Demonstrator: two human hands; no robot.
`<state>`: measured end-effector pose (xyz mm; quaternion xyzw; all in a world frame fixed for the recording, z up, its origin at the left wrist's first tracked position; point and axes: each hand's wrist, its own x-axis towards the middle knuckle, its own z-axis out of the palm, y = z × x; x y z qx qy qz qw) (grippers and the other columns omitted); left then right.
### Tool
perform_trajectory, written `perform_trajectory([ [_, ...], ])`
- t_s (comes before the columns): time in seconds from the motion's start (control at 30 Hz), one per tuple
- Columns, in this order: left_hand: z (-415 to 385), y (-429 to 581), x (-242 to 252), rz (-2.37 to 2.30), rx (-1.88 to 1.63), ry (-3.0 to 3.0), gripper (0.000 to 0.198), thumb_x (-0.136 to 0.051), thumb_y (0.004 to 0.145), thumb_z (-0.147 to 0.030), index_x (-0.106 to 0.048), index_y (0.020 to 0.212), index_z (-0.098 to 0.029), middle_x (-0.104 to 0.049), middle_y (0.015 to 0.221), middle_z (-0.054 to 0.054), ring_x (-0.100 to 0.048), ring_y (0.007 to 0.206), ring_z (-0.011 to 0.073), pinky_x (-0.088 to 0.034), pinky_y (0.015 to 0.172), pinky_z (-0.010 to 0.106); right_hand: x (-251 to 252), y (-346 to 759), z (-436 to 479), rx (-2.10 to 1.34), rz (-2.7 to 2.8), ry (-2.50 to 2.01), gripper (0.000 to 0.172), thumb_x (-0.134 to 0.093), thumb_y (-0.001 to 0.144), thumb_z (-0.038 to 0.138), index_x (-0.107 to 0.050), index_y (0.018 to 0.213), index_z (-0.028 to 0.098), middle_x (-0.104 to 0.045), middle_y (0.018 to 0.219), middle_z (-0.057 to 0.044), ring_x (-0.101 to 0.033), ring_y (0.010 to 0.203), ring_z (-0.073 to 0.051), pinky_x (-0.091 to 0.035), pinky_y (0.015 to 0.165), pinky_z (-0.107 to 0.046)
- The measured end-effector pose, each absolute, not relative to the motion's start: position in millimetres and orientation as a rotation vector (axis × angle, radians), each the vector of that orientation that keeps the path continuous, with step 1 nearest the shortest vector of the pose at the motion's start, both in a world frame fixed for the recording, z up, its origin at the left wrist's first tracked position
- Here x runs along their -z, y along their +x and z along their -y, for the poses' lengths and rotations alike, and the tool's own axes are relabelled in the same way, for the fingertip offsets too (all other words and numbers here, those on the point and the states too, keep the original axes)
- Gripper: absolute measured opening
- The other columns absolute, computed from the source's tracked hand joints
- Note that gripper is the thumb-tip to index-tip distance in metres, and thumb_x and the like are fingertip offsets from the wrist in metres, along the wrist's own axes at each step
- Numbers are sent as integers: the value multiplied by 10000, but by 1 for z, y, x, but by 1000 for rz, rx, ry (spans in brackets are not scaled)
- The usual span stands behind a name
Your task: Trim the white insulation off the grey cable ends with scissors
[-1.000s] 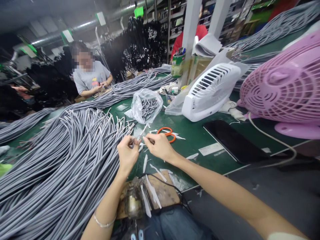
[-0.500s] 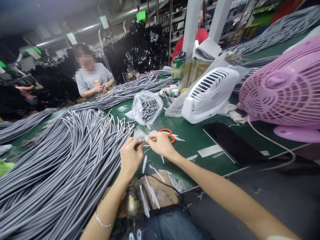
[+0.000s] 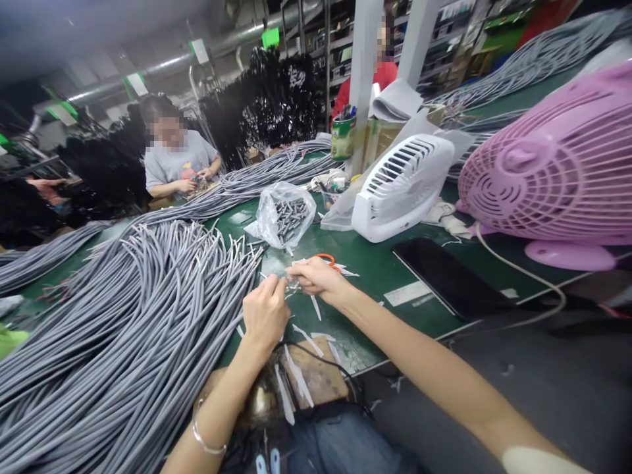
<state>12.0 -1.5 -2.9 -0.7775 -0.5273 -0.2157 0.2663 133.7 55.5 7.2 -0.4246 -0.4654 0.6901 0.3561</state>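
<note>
My left hand [image 3: 266, 311] is closed, back turned up, with its fingertips pinched close to those of my right hand. My right hand [image 3: 316, 276] is closed too, thumb and forefinger pressed together. Something thin and whitish shows between the two hands, too small and blurred to name. Just behind my right hand lie scissors with orange handles [image 3: 326, 259], partly covered by it. A large bundle of grey cables [image 3: 123, 342] spreads to the left of my left hand, its pale stripped ends pointing away. Beyond the hands sits a clear plastic bag [image 3: 285, 214] holding short grey pieces.
White strips [image 3: 299, 376] lie near a brown board [image 3: 323, 378] at the table edge. To the right are a black phone-like slab [image 3: 444, 273], a white fan [image 3: 402, 187] and a pink fan [image 3: 533, 178] with its cord. A person in grey [image 3: 180, 161] works across the table.
My left hand has rolled over so its back faces up and its fingers are more hidden. Right-hand fingers have curled further. The view has shifted slightly.
</note>
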Motion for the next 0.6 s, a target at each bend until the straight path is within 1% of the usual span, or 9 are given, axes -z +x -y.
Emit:
perform_trajectory([
  [0.17, 4, 12, -3, 1409, 516, -2111, 234, -433, 789, -37, -600, 706, -179, -565, 654, 28, -556, 621, 141, -362, 523, 239, -15, 134, -59, -1921, 1086, -1040, 300, -477, 750, 140, -449, 451, 144, -246, 279, 110, -141, 240, 0, -118, 273, -132],
  [0.27, 5, 12, -6, 1454, 445, -2145, 227, -438, 786, -36, -601, 714, -177, -569, 673, 33, -570, 655, 149, -373, 529, 242, -16, 133, -59, -1960, 1041, -1030, 311, -459, 754, 117, -436, 445, 143, -253, 276, 108, -141, 233, 4, -125, 261, -119],
  [0.47, 6, 14, -7, 1511, 256, -2241, 242, -446, 761, -8, -617, 811, -172, -596, 770, 36, -588, 694, 161, -375, 510, 256, -12, 131, -62, -1993, 1010, -1060, 311, -426, 730, 61, -455, 428, 127, -257, 268, 104, -136, 224, 9, -120, 247, -105],
  [0.6, 6, 13, -7, 1463, 307, -2235, 242, -445, 737, 2, -615, 770, -167, -582, 732, 36, -583, 674, 159, -374, 506, 250, -15, 135, -64, -1988, 1031, -1056, 316, -420, 739, 76, -479, 432, 121, -244, 261, 106, -131, 218, 5, -126, 243, -108],
])
